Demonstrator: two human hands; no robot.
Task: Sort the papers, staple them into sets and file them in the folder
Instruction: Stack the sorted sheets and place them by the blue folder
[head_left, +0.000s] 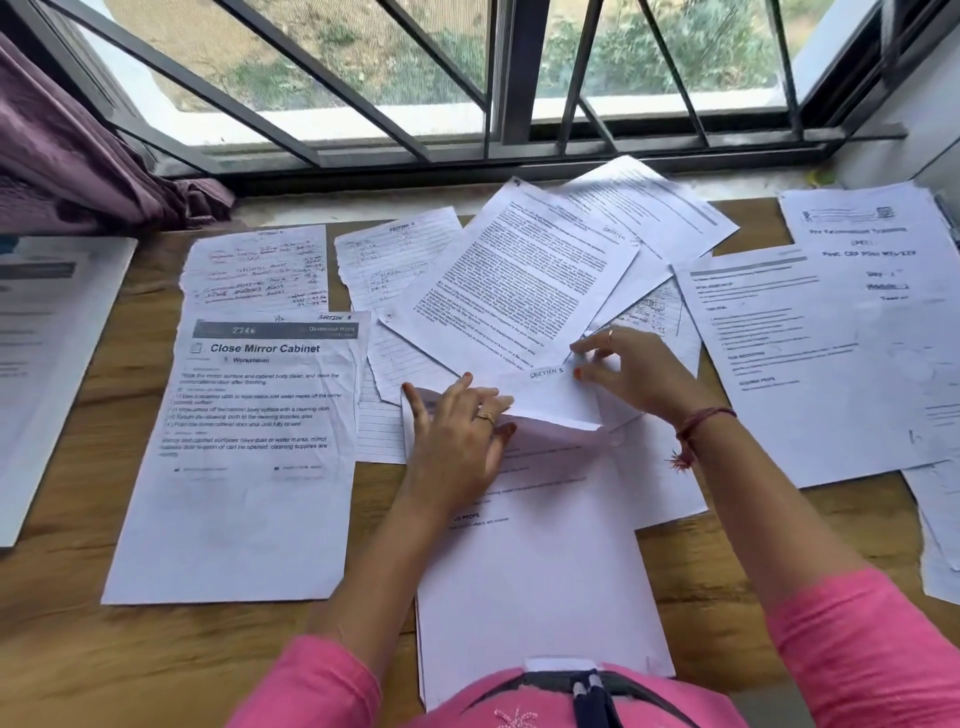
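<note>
- The right hand (631, 374) pinches the top right corner of the "Section 3" sheet (545, 395), fingertips closed on its edge just beside the handwritten label.
- The left hand (454, 441) lies with straight fingers pressed on the same sheet's left part, its grip holding nothing, only pinning the paper where it bends over.
- The sheet sits at the middle of the wooden table (78, 597), its top folded toward the person, on a plain printed page (535, 571).
- To do this sorting step well, the person should probably lift by the pinched corner while the flat hand steadies the pages below, then read the label before placing it.
- Around it lie the "Close Mirror Cabinet" sheet (249, 441), handwritten ruled pages (260, 270) and a dense printed page (514, 286); no stapler or folder is clearly seen.
</note>
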